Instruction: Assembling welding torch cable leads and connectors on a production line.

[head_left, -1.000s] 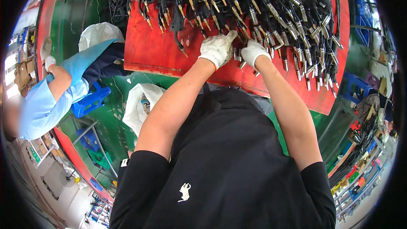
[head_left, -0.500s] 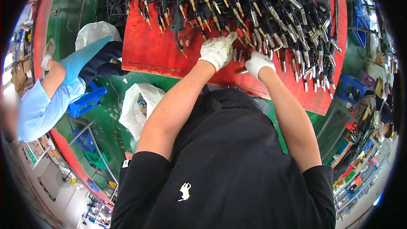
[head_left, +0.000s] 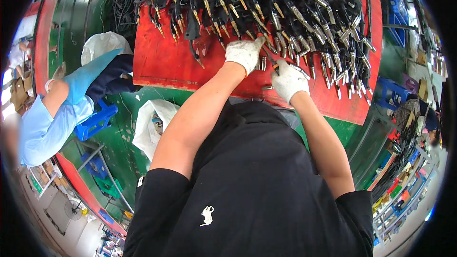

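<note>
Many welding torches [head_left: 216,7] with black necks lie in a thick row across the red table [head_left: 162,69], some ending in bare brass tips, others in silver nozzles. My gloved left hand [head_left: 243,56] is closed at the front of the row, its thumb and finger pinching the end of one welding torch. Just right of it, my gloved right hand [head_left: 289,82] grips a slim dark tool [head_left: 271,58], its kind unclear, pointing at that torch end. Short metal nozzles [head_left: 263,63] stand between my hands, and another loose nozzle [head_left: 267,87] lies nearer the table's front edge.
A white sack [head_left: 154,128] with metal parts in it stands on the green floor left of my body. Farther left, a person in light blue [head_left: 57,119] sits near a blue stool [head_left: 97,121]. Black cables [head_left: 124,7] are heaped behind the table's left end.
My right hand, blurred before and beside a loose nozzle, now holds the slim tool up at the torch end. The left hand keeps its pinch. The whole view has shifted slightly.
</note>
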Motion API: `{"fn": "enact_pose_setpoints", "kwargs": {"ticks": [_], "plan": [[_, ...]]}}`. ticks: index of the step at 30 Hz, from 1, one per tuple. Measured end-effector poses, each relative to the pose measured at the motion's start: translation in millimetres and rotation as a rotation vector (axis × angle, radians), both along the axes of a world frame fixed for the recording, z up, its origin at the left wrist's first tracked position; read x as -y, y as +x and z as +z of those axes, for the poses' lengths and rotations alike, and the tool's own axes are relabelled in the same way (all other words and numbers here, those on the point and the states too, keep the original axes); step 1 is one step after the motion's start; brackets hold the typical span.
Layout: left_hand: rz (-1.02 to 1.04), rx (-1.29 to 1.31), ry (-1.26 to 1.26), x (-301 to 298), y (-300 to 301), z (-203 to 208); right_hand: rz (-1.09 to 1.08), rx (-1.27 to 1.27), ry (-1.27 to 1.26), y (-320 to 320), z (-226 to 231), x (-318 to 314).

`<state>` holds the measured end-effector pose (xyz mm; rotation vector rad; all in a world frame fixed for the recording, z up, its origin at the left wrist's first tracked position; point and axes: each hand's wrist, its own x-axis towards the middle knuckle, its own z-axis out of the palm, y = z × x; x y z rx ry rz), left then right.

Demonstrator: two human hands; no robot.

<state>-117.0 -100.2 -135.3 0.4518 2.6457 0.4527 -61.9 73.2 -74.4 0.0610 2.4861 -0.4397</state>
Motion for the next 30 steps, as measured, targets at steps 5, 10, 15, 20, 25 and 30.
{"fn": "enact_pose_setpoints", "kwargs": {"ticks": [5, 10, 15, 20, 25, 30], "plan": [[0.018, -0.049, -0.059, 8, -8, -8, -0.064, 0.065, -0.005, -13, -17, 8], [-0.036, -0.061, -0.084, 9, -5, 6, -0.064, 0.076, -0.005, -15, -25, 3], [-0.023, -0.103, -0.064, 13, -3, 1, -0.113, 0.231, 0.05, -45, -35, 1], [-0.027, -0.141, -0.009, 12, 1, -5, -0.21, 0.211, 0.078, -27, -79, -3], [0.009, -0.171, -0.003, 18, 9, -10, -0.132, 0.215, -0.037, -35, -46, 34], [-0.025, -0.112, -0.018, 17, 4, 3, -0.07, 0.253, -0.004, -54, -61, 41]]}}
